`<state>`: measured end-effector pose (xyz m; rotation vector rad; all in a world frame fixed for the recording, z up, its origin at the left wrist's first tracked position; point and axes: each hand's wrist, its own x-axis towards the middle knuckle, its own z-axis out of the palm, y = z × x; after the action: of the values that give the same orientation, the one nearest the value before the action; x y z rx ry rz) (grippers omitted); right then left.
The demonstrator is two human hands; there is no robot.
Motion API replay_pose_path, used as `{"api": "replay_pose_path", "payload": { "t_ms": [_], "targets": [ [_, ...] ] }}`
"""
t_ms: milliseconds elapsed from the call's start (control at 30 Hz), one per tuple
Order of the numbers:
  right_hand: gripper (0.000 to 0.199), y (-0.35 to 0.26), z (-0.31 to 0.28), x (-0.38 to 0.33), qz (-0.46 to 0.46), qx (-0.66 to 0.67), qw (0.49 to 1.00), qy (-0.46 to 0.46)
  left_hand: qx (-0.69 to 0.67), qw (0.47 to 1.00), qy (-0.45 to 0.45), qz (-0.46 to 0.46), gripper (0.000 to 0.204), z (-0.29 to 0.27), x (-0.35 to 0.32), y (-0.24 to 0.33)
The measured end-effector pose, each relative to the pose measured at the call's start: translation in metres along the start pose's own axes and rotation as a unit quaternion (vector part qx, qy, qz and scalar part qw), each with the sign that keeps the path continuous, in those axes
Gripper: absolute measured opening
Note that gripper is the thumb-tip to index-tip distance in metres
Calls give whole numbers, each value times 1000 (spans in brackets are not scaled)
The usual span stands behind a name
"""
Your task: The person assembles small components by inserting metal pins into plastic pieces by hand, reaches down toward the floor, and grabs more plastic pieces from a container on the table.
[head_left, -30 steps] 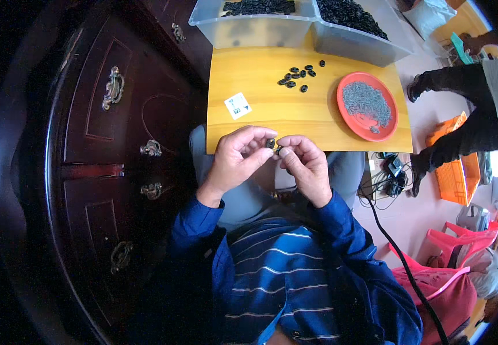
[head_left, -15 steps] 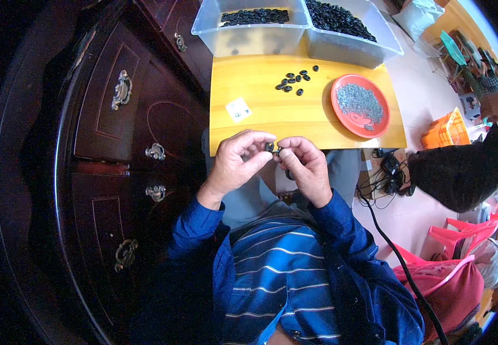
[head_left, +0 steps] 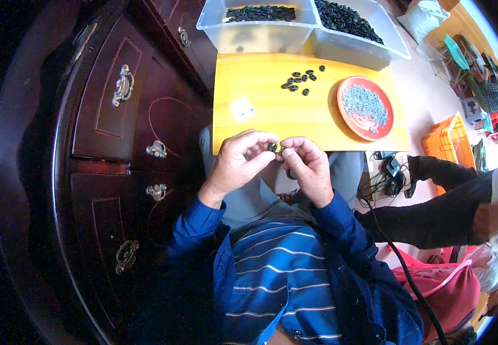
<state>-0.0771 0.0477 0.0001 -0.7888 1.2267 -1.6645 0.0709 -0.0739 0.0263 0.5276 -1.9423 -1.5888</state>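
Over the near edge of the yellow table (head_left: 295, 123), my two hands meet fingertip to fingertip. My left hand (head_left: 234, 164) pinches a small black oval plastic piece (head_left: 272, 147) between thumb and forefinger. Thumb and forefinger of my right hand (head_left: 311, 172) are closed on something tiny right beside that piece; its kind is hidden. Another black piece (head_left: 290, 173) shows under the curled fingers of my right hand. Several similar black oval pieces (head_left: 298, 79) lie loose farther back on the table. A red plate (head_left: 370, 136) at right holds a heap of slim grey pieces (head_left: 366, 106), perhaps screws.
Two clear plastic bins (head_left: 257, 39) full of black pieces stand at the table's back. A white square label (head_left: 241, 108) lies at left. Dark wooden drawers (head_left: 111, 92) border the left side. At right are an orange crate (head_left: 450, 141), cables (head_left: 395, 172) and a person's dark-trousered legs (head_left: 433, 221).
The person at right has stepped, legs now stretched farther toward my side. The view has shifted slightly. My hands keep nearly the same pose, fingertips still together.
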Motion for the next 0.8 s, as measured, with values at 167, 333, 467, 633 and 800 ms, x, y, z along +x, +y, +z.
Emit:
{"api": "replay_pose_path", "payload": {
  "t_ms": [167, 333, 467, 633, 800],
  "targets": [
    [13, 6, 0, 2, 7, -16, 1000, 10, -4, 1000, 3, -8, 25, -3, 0, -10],
    [13, 9, 3, 5, 13, -7, 1000, 2, -85, 993, -38, -68, 31, -11, -1, -25],
    [13, 8, 5, 6, 20, -6, 1000, -6, -125, 988, -42, -82, 32, -13, -1, -31],
    [13, 10, 7, 8, 25, -7, 1000, -1, -181, 980, -38, -78, 28, -12, -2, -33],
    [17, 17, 5, 10, 22, 10, 1000, 0, -252, 962, -27, -102, 28, -17, -2, -35]
  ]
}}
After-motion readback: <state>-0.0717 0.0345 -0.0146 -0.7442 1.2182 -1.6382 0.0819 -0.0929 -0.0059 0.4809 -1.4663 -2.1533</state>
